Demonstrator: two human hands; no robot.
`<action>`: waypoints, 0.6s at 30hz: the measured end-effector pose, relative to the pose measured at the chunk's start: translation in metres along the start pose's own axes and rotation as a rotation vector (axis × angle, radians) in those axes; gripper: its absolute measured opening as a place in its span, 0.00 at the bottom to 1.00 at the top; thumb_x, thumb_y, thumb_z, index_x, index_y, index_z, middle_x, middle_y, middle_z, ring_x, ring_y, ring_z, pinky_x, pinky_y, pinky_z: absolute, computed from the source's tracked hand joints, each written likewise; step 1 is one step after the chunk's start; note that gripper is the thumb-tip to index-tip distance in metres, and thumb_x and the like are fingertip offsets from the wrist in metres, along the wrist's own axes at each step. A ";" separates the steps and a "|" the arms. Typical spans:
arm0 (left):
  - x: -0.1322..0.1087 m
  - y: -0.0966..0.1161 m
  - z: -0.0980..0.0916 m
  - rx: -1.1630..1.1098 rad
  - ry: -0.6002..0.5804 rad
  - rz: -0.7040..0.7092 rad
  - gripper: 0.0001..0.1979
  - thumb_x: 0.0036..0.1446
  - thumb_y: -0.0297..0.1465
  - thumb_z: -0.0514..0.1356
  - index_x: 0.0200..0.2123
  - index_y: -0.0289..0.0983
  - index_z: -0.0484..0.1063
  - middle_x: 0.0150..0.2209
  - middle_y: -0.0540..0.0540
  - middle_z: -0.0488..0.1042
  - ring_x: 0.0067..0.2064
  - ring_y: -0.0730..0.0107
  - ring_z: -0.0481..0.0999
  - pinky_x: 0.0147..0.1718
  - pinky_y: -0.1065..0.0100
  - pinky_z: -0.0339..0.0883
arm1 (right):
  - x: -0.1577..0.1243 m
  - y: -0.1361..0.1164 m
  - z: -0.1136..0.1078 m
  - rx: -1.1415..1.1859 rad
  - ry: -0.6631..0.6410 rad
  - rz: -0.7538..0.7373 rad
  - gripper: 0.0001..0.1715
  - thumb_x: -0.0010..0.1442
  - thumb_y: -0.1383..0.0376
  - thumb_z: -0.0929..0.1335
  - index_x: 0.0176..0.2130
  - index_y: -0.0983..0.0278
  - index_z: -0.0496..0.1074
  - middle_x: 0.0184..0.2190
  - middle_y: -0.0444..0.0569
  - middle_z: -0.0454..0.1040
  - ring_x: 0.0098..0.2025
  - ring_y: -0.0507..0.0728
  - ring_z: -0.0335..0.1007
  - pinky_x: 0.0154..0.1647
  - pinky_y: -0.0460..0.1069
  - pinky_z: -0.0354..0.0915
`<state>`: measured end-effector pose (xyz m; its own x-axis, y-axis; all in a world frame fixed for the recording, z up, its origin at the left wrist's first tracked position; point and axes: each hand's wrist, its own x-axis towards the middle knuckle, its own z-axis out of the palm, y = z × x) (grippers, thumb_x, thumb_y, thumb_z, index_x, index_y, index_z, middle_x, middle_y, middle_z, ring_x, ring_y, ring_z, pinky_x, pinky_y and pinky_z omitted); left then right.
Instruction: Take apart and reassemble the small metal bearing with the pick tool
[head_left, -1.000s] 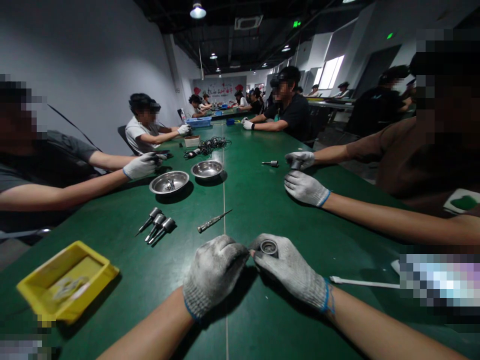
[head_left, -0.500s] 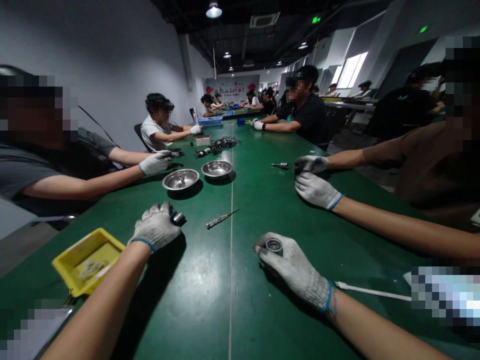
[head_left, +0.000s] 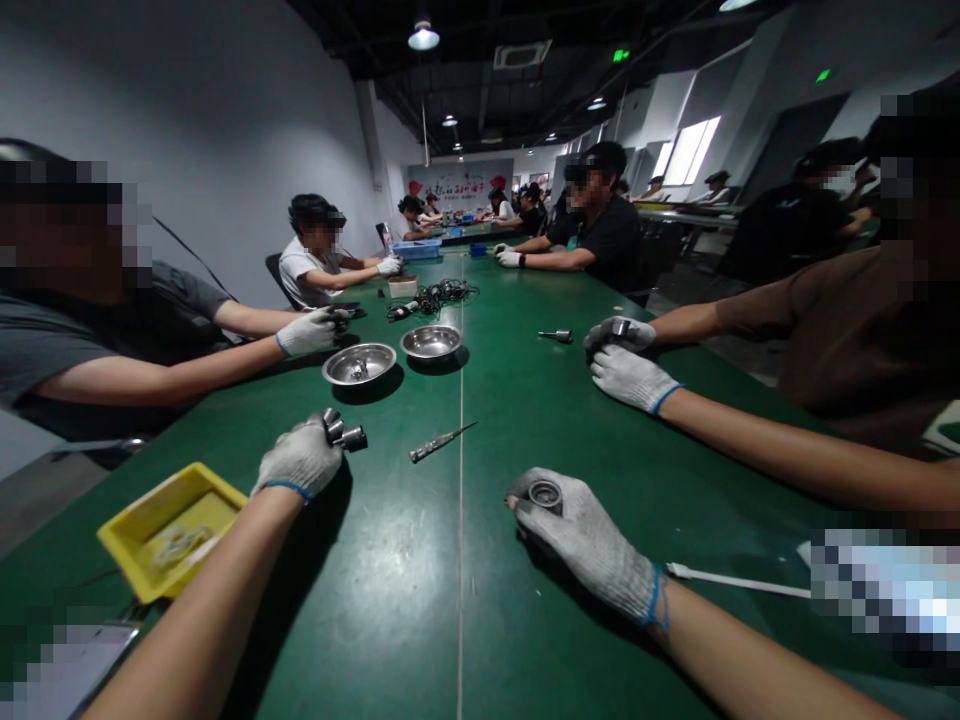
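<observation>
My left hand (head_left: 298,456), in a grey-white knitted glove, is at the left with its fingers curled against small metal cylinders (head_left: 352,438). The glove partly hides these pieces, and their far ends point right. On the right, just above the green table, my gloved right hand (head_left: 589,530) grips a round metal part (head_left: 545,495). Its open ringed end faces up between thumb and fingers, and the lower part is hidden in the palm. Between my hands lies a screwdriver (head_left: 441,443) with a clear handle, its tip pointing away to the right.
Two steel bowls (head_left: 431,345) stand ahead, the left one holding small metal pieces. A yellow tray (head_left: 124,540) sits beside my left forearm. Black cables (head_left: 442,295) lie farther off. A co-worker's gloved hands (head_left: 630,375) hold a part at right, near a metal spindle piece (head_left: 555,336).
My left hand has shifted left and turned, so more of the metal cylinders shows. My right hand keeps its grip on the round part. The camera view has moved slightly.
</observation>
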<state>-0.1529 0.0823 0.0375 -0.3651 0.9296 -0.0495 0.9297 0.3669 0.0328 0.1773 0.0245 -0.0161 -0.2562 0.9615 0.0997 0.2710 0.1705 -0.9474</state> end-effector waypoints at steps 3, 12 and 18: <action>0.001 -0.001 0.001 0.005 0.016 -0.004 0.20 0.66 0.38 0.52 0.54 0.37 0.73 0.53 0.30 0.81 0.52 0.40 0.83 0.45 0.55 0.76 | 0.000 0.001 0.000 0.008 -0.008 0.000 0.15 0.59 0.54 0.69 0.32 0.63 0.75 0.24 0.45 0.73 0.26 0.54 0.68 0.28 0.48 0.65; 0.003 -0.005 0.004 0.044 0.051 0.037 0.22 0.66 0.39 0.50 0.53 0.35 0.75 0.48 0.30 0.83 0.48 0.43 0.84 0.42 0.59 0.74 | -0.001 -0.002 -0.001 -0.013 -0.012 0.002 0.15 0.59 0.54 0.70 0.33 0.63 0.75 0.25 0.46 0.73 0.26 0.54 0.68 0.27 0.48 0.64; 0.000 -0.003 0.002 0.063 0.057 0.027 0.23 0.67 0.38 0.49 0.53 0.33 0.76 0.48 0.28 0.83 0.48 0.42 0.84 0.43 0.58 0.74 | -0.002 -0.003 -0.001 0.012 -0.015 0.019 0.15 0.59 0.53 0.70 0.33 0.63 0.75 0.23 0.45 0.73 0.26 0.54 0.68 0.27 0.48 0.64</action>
<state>-0.1550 0.0810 0.0355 -0.3404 0.9402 0.0080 0.9398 0.3405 -0.0298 0.1777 0.0224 -0.0133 -0.2652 0.9611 0.0770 0.2644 0.1493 -0.9528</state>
